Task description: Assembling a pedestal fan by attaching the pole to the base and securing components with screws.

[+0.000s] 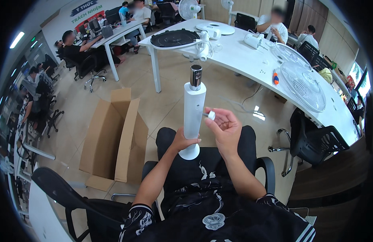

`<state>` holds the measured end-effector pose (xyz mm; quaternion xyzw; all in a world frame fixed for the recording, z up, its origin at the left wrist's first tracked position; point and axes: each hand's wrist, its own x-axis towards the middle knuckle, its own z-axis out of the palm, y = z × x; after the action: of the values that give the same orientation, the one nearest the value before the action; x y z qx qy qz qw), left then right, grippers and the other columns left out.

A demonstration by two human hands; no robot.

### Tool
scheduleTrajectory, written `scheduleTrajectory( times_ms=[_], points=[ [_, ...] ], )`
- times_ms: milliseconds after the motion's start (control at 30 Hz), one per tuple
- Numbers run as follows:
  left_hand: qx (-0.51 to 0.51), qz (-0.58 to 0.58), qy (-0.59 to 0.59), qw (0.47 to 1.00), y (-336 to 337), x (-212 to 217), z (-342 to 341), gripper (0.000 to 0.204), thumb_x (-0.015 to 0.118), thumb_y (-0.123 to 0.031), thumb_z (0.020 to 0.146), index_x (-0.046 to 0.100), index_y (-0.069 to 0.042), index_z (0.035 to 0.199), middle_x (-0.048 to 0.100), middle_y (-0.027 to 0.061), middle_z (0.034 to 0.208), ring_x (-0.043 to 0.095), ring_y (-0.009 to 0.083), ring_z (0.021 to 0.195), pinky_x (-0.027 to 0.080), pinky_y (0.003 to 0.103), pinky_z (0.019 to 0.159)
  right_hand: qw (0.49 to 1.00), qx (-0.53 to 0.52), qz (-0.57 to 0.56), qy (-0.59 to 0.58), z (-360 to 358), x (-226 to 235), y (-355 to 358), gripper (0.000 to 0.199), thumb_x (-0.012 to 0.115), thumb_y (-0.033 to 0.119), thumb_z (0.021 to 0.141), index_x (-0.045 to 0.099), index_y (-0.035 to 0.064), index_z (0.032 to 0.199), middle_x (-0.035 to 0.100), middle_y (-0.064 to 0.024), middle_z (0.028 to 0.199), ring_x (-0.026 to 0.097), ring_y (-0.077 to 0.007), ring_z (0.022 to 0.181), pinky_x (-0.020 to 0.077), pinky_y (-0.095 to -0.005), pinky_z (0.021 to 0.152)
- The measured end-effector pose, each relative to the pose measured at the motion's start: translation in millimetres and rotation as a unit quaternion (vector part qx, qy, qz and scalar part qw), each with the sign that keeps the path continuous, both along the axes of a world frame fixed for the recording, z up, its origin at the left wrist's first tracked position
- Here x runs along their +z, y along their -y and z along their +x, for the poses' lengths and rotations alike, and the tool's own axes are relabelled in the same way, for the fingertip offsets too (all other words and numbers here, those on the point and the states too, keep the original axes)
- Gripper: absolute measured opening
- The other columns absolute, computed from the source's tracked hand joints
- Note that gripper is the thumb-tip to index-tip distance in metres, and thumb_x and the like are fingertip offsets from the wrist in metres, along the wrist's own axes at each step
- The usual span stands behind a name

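Note:
A white fan-stand column (pixel 193 111) stands upright between my legs, with a shiny metal tube (pixel 196 78) at its top and a flared white foot (pixel 189 153) below. My left hand (pixel 184 141) is wrapped round its lower part. A small white-headed knob screw (pixel 211 115) is pinched between the thumb and fingers of my right hand (pixel 226 128). The screw's metal shank points at the column's right side; whether its tip has entered a hole I cannot tell. Higher on the column's face is a small dark hole.
An open cardboard box (pixel 114 141) sits on the floor to my left. Ahead, a white table (pixel 235 50) carries fan grilles (pixel 302 85), a motor unit (pixel 253 39), a black round part (pixel 175 39) and a screwdriver (pixel 275 77). Black chairs (pixel 315 135) and seated people are around.

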<state>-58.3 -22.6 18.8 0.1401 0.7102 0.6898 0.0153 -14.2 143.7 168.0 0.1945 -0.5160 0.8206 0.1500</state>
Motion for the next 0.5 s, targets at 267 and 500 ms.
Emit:
scheduleTrajectory(
  times_ms=[267,500],
  points=[
    [0.02,0.011,0.016,1.0,4,-2,-18,0.027,0.083,-0.014,0.066,0.069,-0.004,0.087,0.07,0.004,0.081,0.067,0.0142,0.076,0.052,0.03,0.073,0.972,-0.183,0.083,-0.12,-34,-5,32,0.034,0.076,-0.009,0.076,0.065,-0.0041,0.107,0.07,-0.0178,0.113,0.066,-0.0221,0.109,0.0494,-0.0331,0.098],
    [0.023,-0.01,-0.015,1.0,2,-2,-14,0.031,0.083,-0.016,0.065,0.069,-0.002,0.089,0.07,0.0053,0.081,0.068,0.0154,0.075,0.053,0.031,0.071,0.94,-0.224,0.166,-0.198,-38,-10,33,0.033,0.076,-0.009,0.076,0.065,-0.0063,0.107,0.069,-0.0209,0.113,0.065,-0.0264,0.112,0.0494,-0.0363,0.1]
  ],
)
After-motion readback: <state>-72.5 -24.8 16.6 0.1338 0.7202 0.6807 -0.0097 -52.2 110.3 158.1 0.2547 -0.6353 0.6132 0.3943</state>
